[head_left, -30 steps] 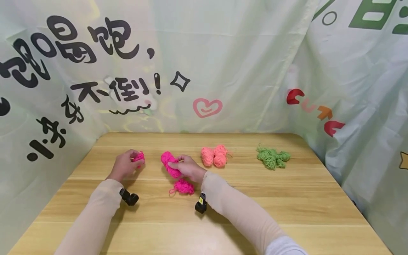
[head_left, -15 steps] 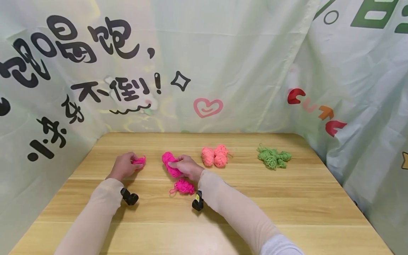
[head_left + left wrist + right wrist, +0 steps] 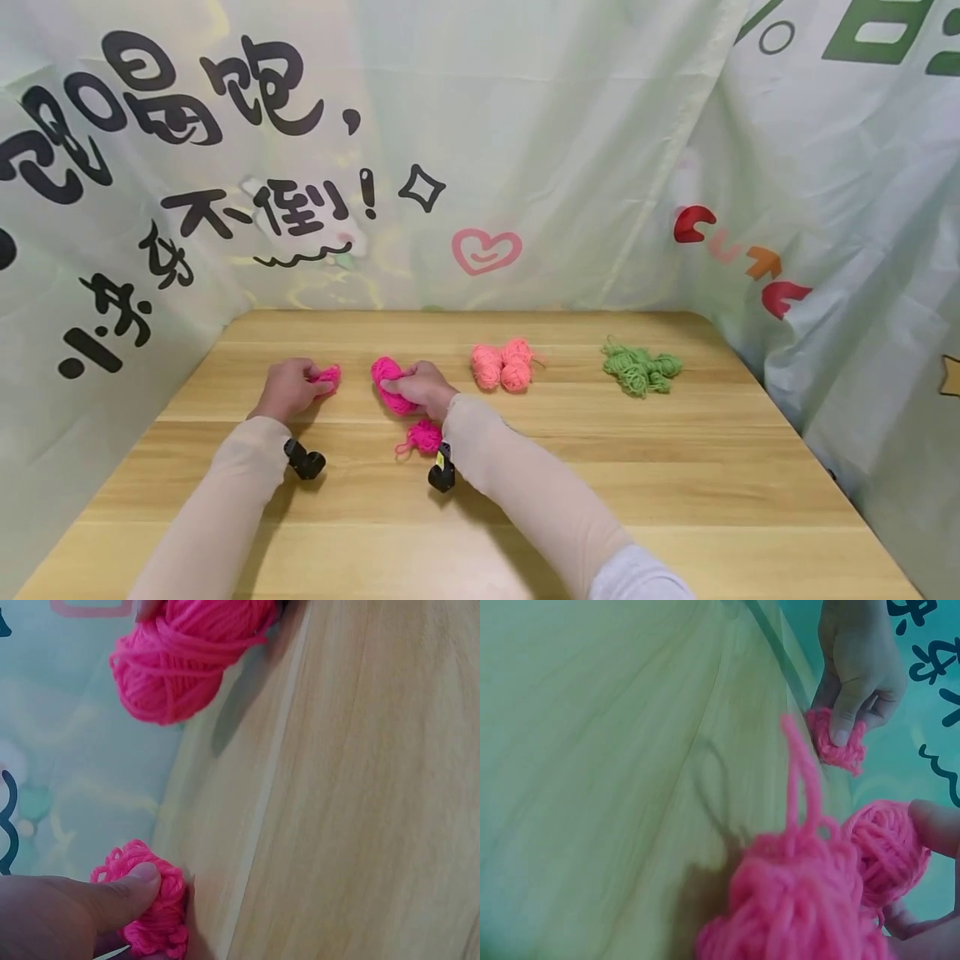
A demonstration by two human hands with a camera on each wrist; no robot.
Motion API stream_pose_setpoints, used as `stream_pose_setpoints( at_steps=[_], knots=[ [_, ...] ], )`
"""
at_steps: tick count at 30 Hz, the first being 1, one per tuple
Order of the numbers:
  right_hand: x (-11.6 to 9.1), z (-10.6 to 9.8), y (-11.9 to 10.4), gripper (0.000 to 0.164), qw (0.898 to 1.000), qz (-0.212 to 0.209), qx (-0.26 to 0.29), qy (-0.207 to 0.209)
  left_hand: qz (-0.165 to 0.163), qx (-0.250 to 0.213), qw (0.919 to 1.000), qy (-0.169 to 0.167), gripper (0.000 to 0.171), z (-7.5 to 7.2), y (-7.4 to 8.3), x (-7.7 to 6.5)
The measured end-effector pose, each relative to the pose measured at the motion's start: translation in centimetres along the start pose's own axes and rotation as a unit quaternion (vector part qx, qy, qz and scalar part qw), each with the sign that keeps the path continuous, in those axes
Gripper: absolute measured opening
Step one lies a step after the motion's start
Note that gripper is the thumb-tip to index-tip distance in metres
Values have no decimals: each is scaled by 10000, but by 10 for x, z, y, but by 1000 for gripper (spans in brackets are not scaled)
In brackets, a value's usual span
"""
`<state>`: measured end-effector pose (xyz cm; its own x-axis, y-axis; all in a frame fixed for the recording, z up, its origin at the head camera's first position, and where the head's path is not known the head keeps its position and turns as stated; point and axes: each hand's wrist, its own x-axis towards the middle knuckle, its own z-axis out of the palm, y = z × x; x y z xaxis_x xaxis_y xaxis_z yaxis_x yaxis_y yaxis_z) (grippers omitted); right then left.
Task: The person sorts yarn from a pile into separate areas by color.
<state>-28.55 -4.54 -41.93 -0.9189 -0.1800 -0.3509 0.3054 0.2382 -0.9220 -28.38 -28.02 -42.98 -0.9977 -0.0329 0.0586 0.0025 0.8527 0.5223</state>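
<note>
In the head view my left hand (image 3: 287, 390) pinches a small pink yarn bundle (image 3: 327, 380) at the left of the table; the left wrist view has the thumb pressed on its loops. My right hand (image 3: 424, 389) grips a larger pink yarn ball (image 3: 392, 387) a short way to the right, thumb across its side. In the left wrist view this pink ball (image 3: 187, 664) shows wound strands and casts a shadow on the wood. Below the right hand lies a loose pink yarn clump (image 3: 422, 437), partly covered by the right wrist's camera. Its standing loop shows in the right wrist view.
Coral yarn balls (image 3: 502, 365) sit together toward the back middle of the wooden table (image 3: 675, 483). Farther right lies a group of green yarn bundles (image 3: 640, 368). Printed curtains (image 3: 570, 167) stand behind the table and along its sides.
My right hand, still gripping the larger pink ball, has shifted slightly left, and its wrist camera now overlaps the loose clump. The left hand keeps its pinch on the small bundle, whose visible shape changes slightly.
</note>
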Motion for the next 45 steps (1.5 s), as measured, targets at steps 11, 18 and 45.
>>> stream_pose_setpoints(
  at_steps=[11, 18, 45],
  knots=[
    [-1, 10, -4, 38, 9997, -50, 106, 194, -16, -66, 9999, -98, 24, 1, -2, 1],
    [2, 15, -2, 43, 9997, -189, 7, 127, -94, -98, 9995, -272, 30, -2, -1, 0],
    [0, 41, -4, 36, 9839, -264, 1534, -877, -219, -337, 9979, -501, 29, -3, -9, -2]
  ],
)
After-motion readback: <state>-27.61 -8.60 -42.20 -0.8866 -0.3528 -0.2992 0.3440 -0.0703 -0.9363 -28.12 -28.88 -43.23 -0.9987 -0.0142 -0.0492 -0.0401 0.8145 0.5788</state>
